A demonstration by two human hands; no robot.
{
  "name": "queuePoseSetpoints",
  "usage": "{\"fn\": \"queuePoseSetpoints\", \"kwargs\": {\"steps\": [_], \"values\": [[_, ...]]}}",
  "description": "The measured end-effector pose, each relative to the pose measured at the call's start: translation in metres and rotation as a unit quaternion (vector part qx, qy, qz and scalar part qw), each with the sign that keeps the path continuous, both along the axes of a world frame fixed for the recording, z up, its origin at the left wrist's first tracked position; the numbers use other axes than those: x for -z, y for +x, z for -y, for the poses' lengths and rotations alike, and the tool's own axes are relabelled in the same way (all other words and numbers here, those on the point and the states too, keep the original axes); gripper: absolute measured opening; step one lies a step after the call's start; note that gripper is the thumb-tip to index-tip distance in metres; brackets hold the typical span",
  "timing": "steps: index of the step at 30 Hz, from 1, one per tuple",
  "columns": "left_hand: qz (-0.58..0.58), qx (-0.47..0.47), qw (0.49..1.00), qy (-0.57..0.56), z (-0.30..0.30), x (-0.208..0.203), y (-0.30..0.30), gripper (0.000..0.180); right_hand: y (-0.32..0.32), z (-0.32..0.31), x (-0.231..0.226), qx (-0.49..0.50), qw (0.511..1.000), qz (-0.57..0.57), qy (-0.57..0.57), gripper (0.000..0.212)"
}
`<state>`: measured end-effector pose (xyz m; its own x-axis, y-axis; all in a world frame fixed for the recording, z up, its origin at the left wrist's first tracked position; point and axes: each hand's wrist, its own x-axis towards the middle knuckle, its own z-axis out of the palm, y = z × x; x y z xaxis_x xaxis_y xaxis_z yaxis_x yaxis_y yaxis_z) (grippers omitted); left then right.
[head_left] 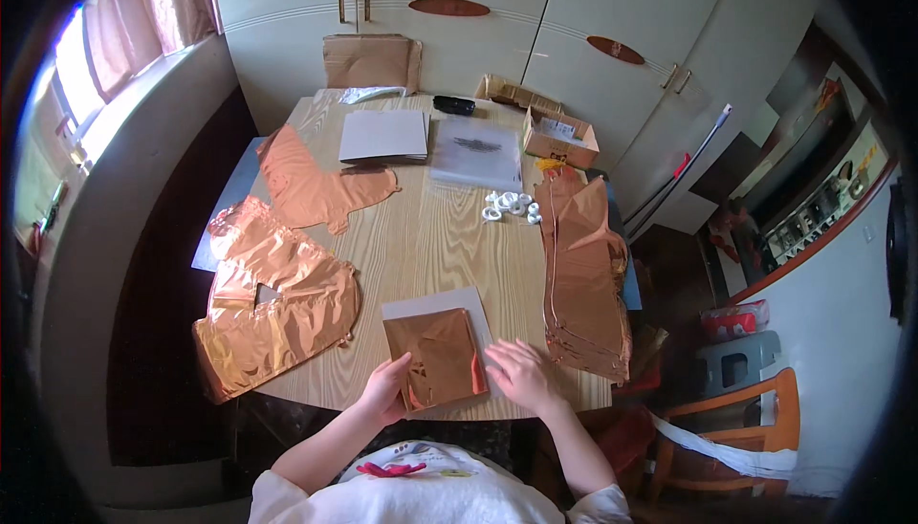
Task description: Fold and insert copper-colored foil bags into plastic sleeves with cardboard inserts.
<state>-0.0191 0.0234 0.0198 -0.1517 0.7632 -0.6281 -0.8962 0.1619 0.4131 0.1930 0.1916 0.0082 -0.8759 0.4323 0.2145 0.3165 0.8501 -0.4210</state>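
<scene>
Near the front edge of the table, a folded copper-coloured foil balloon lies flat on a white card, whose top and right margins stick out from under it. My left hand grips the foil's left edge, its thumb on top and the other fingers mostly hidden beneath. Over the card's right edge, my right hand has its fingers stretched out and holds nothing. To the left lies a shiny, uninflated foil balloon with a small hole in it. Another flat foil balloon is spread out behind that one.
More copper foil is stacked along the right side. Small white rolls sit beside it. Farther back are a pile of white cards, clear plastic bags, a black tray and an open cardboard box. A wooden chair stands right.
</scene>
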Motion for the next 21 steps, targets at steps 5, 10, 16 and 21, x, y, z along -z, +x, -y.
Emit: {"fn": "queuePoseSetpoints", "kwargs": {"steps": [5, 10, 16, 21], "values": [[-0.018, 0.012, 1.0, 0.0, -0.007, -0.007, -0.004, 0.038, -0.038, -0.028, -0.005, -0.062, 0.995, -0.078, 0.028, 0.049], [-0.029, 0.01, 0.999, -0.014, -0.011, 0.0, -0.006, 0.039, -0.06, -0.036, 0.001, -0.115, 0.99, -0.01, 0.077, 0.063], [-0.005, 0.002, 1.0, -0.024, -0.01, 0.002, -0.004, 0.039, -0.061, -0.037, 0.014, -0.115, 0.987, 0.016, 0.107, 0.068], [-0.033, 0.019, 0.999, -0.009, 0.0, -0.01, -0.008, 0.036, -0.061, -0.037, 0.013, -0.116, 0.984, 0.043, 0.125, 0.069]]}}
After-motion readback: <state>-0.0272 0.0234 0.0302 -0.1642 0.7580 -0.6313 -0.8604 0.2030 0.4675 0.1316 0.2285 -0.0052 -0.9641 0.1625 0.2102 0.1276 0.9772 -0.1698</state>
